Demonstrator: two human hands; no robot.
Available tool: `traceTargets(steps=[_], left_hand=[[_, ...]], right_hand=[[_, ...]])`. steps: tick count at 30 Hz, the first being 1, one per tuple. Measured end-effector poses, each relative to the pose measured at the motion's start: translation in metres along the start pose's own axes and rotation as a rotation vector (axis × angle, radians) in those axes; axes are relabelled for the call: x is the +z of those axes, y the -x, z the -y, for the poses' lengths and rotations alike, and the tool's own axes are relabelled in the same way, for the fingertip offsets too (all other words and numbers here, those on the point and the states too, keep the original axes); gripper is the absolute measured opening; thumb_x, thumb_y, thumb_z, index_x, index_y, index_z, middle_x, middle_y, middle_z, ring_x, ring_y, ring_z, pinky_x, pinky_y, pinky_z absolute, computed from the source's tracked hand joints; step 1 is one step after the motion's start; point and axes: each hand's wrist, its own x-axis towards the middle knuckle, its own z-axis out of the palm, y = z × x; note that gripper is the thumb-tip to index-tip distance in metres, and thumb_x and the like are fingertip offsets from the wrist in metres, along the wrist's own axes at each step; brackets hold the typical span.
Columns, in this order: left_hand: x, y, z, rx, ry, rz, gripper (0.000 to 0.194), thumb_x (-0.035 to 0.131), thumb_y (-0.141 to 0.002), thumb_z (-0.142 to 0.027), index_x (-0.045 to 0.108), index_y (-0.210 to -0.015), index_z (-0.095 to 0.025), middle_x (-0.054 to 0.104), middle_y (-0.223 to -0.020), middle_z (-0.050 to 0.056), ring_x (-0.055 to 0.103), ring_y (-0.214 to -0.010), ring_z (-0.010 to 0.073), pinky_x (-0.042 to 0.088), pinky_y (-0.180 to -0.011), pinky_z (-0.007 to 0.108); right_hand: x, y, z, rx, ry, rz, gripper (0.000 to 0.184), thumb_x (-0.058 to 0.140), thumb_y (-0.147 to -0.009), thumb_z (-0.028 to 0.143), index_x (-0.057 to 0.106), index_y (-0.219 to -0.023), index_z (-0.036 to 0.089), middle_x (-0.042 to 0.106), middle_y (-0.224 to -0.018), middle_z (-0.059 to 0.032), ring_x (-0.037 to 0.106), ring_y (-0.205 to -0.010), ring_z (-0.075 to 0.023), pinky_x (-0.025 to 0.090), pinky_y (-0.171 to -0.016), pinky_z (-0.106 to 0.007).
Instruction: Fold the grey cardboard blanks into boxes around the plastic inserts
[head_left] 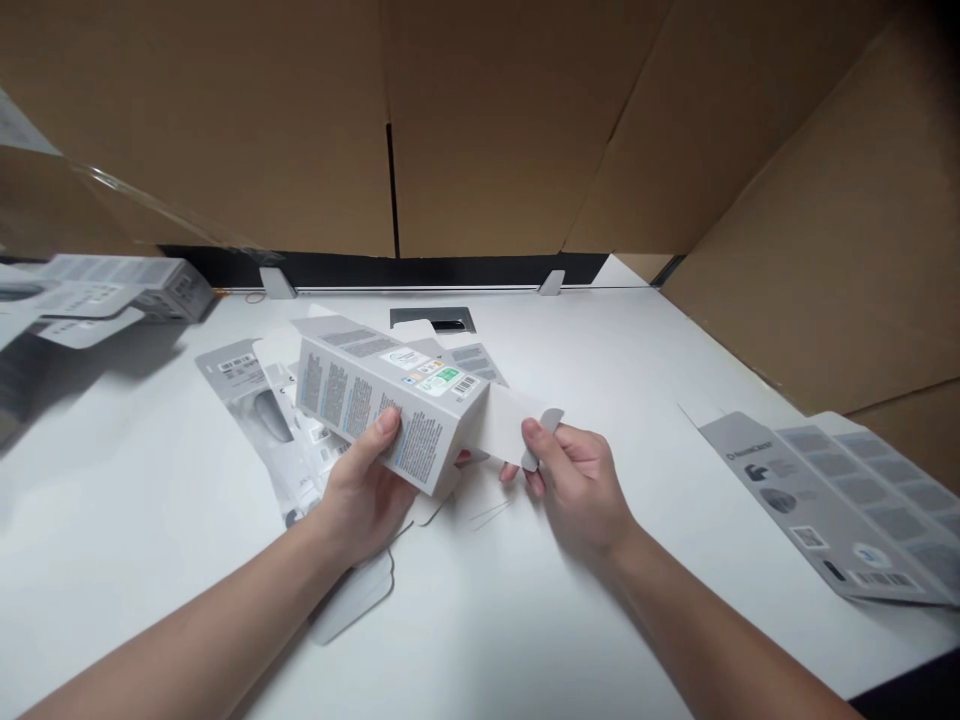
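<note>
My left hand point(367, 490) is wrapped round a grey printed carton point(382, 400), holding it above the white table point(637, 370) with the thumb on its text-covered side. My right hand point(574, 480) pinches the carton's white end flap point(517, 425) at its right end, fingers closed on the flap's tab. The carton is folded into a box shape and tilts down to the right. Beneath it lies a flat unfolded carton blank point(262, 410).
A stack of flat grey carton blanks point(840, 500) lies at the right edge. More folded cartons point(112, 290) sit at the far left. Brown cardboard walls point(487, 120) close the back and right. A black slot point(433, 319) is set in the table behind the carton.
</note>
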Motion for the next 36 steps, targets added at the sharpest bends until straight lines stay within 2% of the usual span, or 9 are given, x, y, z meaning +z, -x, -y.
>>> traceTargets(steps=[4, 6, 7, 9, 11, 15, 19, 27, 36], left_hand=[[0.0057, -0.0004, -0.003, 0.004, 0.013, -0.009, 0.059, 0.076, -0.096, -0.042, 0.066, -0.152, -0.03, 0.081, -0.129, 0.008, 0.076, -0.121, 0.0372, 0.064, -0.103, 0.054], [0.0082, -0.0021, -0.0037, 0.018, 0.021, -0.028, 0.058, 0.075, -0.096, -0.041, 0.065, -0.152, -0.031, 0.081, -0.131, 0.008, 0.075, -0.121, 0.0362, 0.065, -0.101, 0.052], [0.0089, -0.0032, -0.0038, 0.024, 0.025, -0.036, 0.057, 0.075, -0.097, -0.042, 0.065, -0.152, -0.031, 0.08, -0.132, 0.007, 0.075, -0.121, 0.0357, 0.065, -0.099, 0.051], [0.0092, -0.0053, -0.0038, 0.031, 0.033, -0.049, 0.054, 0.074, -0.099, -0.044, 0.066, -0.15, -0.031, 0.079, -0.135, 0.008, 0.074, -0.121, 0.0351, 0.065, -0.096, 0.049], [0.0086, -0.0065, -0.0038, 0.021, 0.036, -0.053, 0.051, 0.073, -0.099, -0.047, 0.068, -0.147, -0.03, 0.079, -0.135, 0.009, 0.074, -0.121, 0.035, 0.066, -0.094, 0.047], [0.0066, -0.0052, -0.003, -0.027, 0.018, -0.047, 0.048, 0.075, -0.098, -0.049, 0.072, -0.141, -0.028, 0.08, -0.13, 0.009, 0.074, -0.124, 0.037, 0.065, -0.097, 0.048], [0.0036, -0.0018, 0.0009, -0.079, -0.034, -0.025, 0.051, 0.079, -0.097, -0.048, 0.072, -0.142, -0.027, 0.08, -0.133, 0.01, 0.072, -0.13, 0.0385, 0.061, -0.108, 0.05], [0.0059, -0.0006, 0.0056, -0.122, -0.12, 0.053, 0.06, 0.086, -0.093, -0.043, 0.07, -0.147, -0.023, 0.08, -0.132, 0.014, 0.073, -0.128, 0.0395, 0.055, -0.115, 0.054], [0.0042, -0.0007, 0.0059, -0.16, -0.143, 0.117, 0.054, 0.081, -0.097, -0.048, 0.073, -0.143, -0.02, 0.081, -0.129, 0.015, 0.073, -0.129, 0.0404, 0.052, -0.117, 0.055]], right_hand=[[0.0018, -0.0015, 0.0011, -0.014, -0.018, -0.025, 0.057, 0.071, -0.102, 0.07, 0.072, -0.076, 0.019, 0.061, -0.059, -0.0027, 0.063, -0.054, -0.0179, 0.049, -0.046, -0.029], [0.0026, -0.0013, 0.0028, -0.068, -0.013, -0.02, 0.046, 0.073, -0.103, 0.064, 0.079, -0.107, 0.019, 0.068, -0.07, -0.0028, 0.068, -0.061, -0.0191, 0.054, -0.05, -0.03], [0.0027, -0.0008, 0.0034, -0.118, 0.003, -0.005, 0.048, 0.077, -0.101, 0.061, 0.077, -0.128, 0.021, 0.071, -0.076, -0.0026, 0.07, -0.066, -0.0198, 0.058, -0.054, -0.031], [0.0024, 0.0012, 0.0036, -0.245, 0.058, 0.045, 0.076, 0.085, -0.095, 0.054, 0.058, -0.161, 0.027, 0.075, -0.086, -0.0017, 0.072, -0.072, -0.0207, 0.063, -0.062, -0.035], [0.0016, 0.0039, 0.0025, -0.364, 0.126, 0.086, 0.095, 0.091, -0.09, 0.05, 0.044, -0.171, 0.03, 0.076, -0.087, -0.0006, 0.07, -0.071, -0.0209, 0.066, -0.065, -0.038], [0.0009, 0.0073, -0.0002, -0.504, 0.261, 0.102, 0.091, 0.093, -0.089, 0.047, 0.049, -0.167, 0.03, 0.077, -0.09, -0.0023, 0.064, -0.062, -0.0201, 0.065, -0.058, -0.039], [0.0029, 0.0069, 0.0009, -0.591, 0.348, 0.01, 0.083, 0.094, -0.087, 0.042, 0.056, -0.16, 0.033, 0.078, -0.107, -0.0055, 0.062, -0.06, -0.0169, 0.063, -0.053, -0.036], [0.0047, 0.008, 0.0031, -0.551, 0.488, -0.027, 0.079, 0.092, -0.088, 0.037, 0.058, -0.16, 0.037, 0.078, -0.12, -0.0053, 0.06, -0.06, -0.0149, 0.063, -0.055, -0.036], [0.0048, 0.0066, -0.0037, -0.592, 0.438, -0.007, 0.082, 0.095, -0.084, 0.051, 0.061, -0.156, 0.033, 0.077, -0.135, -0.0125, 0.065, -0.065, -0.0187, 0.062, -0.05, -0.037]])
